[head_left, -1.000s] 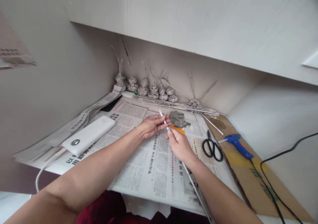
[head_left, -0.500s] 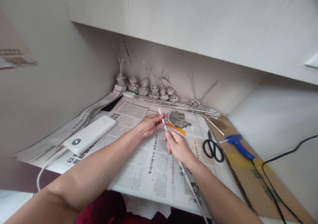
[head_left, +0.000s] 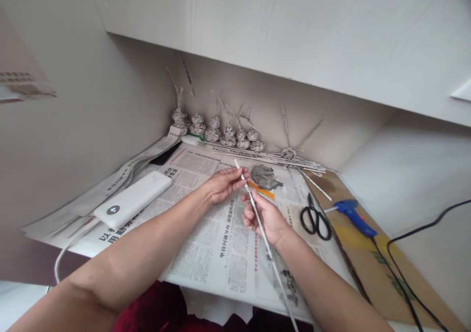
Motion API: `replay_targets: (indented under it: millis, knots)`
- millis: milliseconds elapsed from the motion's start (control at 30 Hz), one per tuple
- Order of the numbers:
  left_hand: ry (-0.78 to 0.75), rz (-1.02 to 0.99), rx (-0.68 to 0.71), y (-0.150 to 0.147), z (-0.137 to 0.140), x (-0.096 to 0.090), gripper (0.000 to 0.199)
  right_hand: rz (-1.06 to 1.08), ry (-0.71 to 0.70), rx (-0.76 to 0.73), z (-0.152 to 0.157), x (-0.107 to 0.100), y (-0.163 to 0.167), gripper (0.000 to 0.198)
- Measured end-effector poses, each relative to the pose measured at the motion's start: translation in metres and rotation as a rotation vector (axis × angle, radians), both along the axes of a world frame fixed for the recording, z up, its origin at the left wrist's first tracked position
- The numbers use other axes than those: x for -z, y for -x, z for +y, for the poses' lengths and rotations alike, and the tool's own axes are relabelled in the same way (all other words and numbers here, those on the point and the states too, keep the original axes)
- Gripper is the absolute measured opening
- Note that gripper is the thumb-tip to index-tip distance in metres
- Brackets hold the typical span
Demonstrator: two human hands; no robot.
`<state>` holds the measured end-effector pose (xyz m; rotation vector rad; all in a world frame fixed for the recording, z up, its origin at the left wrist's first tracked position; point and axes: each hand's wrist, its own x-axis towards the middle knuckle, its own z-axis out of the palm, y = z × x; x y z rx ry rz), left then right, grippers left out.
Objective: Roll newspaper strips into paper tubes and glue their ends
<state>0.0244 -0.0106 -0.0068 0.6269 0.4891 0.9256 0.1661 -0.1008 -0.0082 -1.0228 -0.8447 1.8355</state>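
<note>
A thin white rolled-paper stick (head_left: 273, 263) slants from the middle of the newspaper down past the front edge. Near its upper end my left hand (head_left: 225, 184) is closed, pinching the stick between thumb and fingertips. Just below, my right hand (head_left: 268, 218) has its thumb and loosely curled fingers apart, and the stick runs across in front of them, close to the thumb. Beyond the hands lie a grey crumpled-looking piece (head_left: 265, 177) and an orange strip (head_left: 262, 190).
Black-handled scissors (head_left: 315, 222) and a blue glue gun (head_left: 355, 217) with a cord lie right, the gun on cardboard (head_left: 382, 268). A white power bank (head_left: 134, 198) sits left. Several woven paper gourds (head_left: 228, 135) and a bundle of paper sticks (head_left: 265, 156) line the back wall.
My right hand has loosened and turned, its thumb coming off the stick, whose length now shows in front of that hand. The stick's lower end has swung left. My left hand stays put.
</note>
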Motion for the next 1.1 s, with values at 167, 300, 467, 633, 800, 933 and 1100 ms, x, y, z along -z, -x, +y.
replay_targets:
  millis: [167, 300, 467, 633, 800, 933, 1100]
  knots:
    - [-0.007, 0.061, 0.048, 0.0, -0.001, 0.001, 0.011, -0.353, -0.2, 0.112, 0.003, 0.006, -0.001, 0.04]
    - [0.024, 0.078, 0.036, -0.002, -0.003, 0.002, 0.009, -0.545, -0.311, 0.116, 0.004, 0.011, -0.001, 0.043]
    - [0.063, 0.104, 0.018, -0.005, -0.006, 0.003, 0.009, -0.631, -0.357, 0.118, 0.004, 0.014, -0.002, 0.042]
    - [0.042, 0.065, 0.021, -0.006, -0.007, 0.001, 0.011, -0.491, -0.268, 0.135, 0.007, 0.012, -0.002, 0.04]
    - [0.012, 0.036, 0.092, -0.003, -0.006, 0.002, 0.018, -0.455, -0.317, 0.18, 0.007, 0.012, -0.002, 0.036]
    - [0.033, 0.05, 0.081, -0.003, -0.005, 0.002, 0.017, -0.507, -0.303, 0.174, 0.006, 0.01, -0.002, 0.036]
    - [0.036, 0.106, 0.052, -0.01, -0.012, -0.001, 0.013, -0.738, -0.545, 0.426, 0.009, 0.001, -0.009, 0.032]
